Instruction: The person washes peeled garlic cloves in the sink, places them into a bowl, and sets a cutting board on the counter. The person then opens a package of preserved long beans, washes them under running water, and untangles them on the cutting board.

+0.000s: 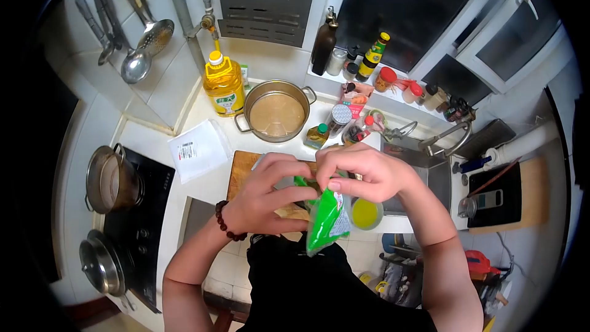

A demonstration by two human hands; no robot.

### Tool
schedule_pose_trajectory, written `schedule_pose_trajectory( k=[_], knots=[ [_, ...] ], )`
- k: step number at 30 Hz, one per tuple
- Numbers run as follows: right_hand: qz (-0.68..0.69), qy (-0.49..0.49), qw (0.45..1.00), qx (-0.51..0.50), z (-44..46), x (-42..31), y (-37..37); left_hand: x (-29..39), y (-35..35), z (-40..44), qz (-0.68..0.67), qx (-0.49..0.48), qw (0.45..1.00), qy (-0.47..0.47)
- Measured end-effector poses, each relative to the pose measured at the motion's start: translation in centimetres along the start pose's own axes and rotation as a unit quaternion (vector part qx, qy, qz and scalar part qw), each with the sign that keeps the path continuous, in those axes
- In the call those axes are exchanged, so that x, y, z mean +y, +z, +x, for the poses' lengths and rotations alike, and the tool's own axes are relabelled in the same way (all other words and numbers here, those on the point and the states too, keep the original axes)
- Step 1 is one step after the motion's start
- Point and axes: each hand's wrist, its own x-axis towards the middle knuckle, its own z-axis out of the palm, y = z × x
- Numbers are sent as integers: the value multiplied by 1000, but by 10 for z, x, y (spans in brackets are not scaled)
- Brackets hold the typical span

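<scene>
A green and clear plastic food bag [330, 220] hangs in front of my body over the counter edge. My right hand [364, 172] pinches its upper edge between thumb and fingers. My left hand [268, 189], with a dark bead bracelet on the wrist, curls its fingers around the bag's left side; the bag partly hides the fingertips. What is inside the bag I cannot make out. Beneath my hands lies a wooden cutting board [241, 171], mostly covered by them. A bowl of yellow-green liquid [366, 214] stands close to the bag's right side.
A two-handled pot [276, 112], an oil jug [224, 86], a small green-capped bottle [316, 136] and a white packet [200, 150] stand or lie behind the board. A stove [147, 209] with pots is left; a sink [430, 175] with tap is right. Bottles line the sill.
</scene>
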Motion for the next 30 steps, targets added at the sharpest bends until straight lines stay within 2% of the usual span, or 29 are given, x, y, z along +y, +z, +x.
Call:
schedule_pose_trajectory(
  k=[5, 7, 9, 11, 12, 14, 17, 24, 30],
  knots=[
    [-90, -21, 995, 26, 29, -6, -1, -11, -32, 10, 50, 11, 997, 55],
    [-122, -52, 991, 22, 36, -9, -4, -20, -42, 12, -17, -80, 996, 45],
    [-156, -47, 987, 5, 42, -18, -5, -17, -46, 21, -23, -75, 995, 58],
    [-191, -51, 980, -14, 46, -22, -8, -12, -52, 27, -74, -128, 989, -7],
    [-206, -75, 975, -27, 46, -23, -8, -10, -56, 31, -69, -129, 989, -7],
    [-233, -119, 964, -40, 45, -27, -3, -6, -64, 38, -48, -218, 973, 58],
    [-239, -150, 957, -62, 39, -35, 2, 0, -64, 38, -117, -246, 960, 68],
    [-226, -199, 952, -51, 24, -29, -3, 5, -61, 34, -180, -227, 956, 38],
    [-191, -179, 964, -46, 7, -2, -5, -4, -48, 15, -229, -213, 949, -33]
  ],
)
